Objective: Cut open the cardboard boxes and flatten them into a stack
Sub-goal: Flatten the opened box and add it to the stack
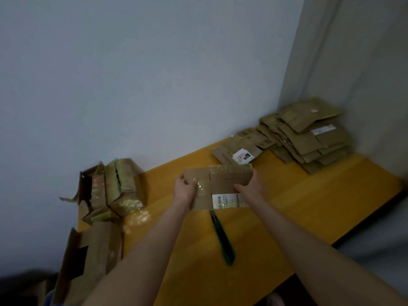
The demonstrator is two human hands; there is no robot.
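A flattened cardboard box (220,184) with clear tape and a white barcode label is held above the middle of the yellow table (287,206). My left hand (185,188) grips its left edge, thumb on top. My right hand (251,184) grips its right edge. A green and black utility knife (221,236) lies on the table below the box, its tip hidden under the cardboard. A stack of flattened boxes (309,135) sits in the far right corner.
Several taped, unflattened boxes (114,188) crowd the table's left end, with a larger opened carton (88,261) leaning at the near left. A blue-grey wall runs behind the table and a pale curtain hangs at the right. The table's near right edge drops off.
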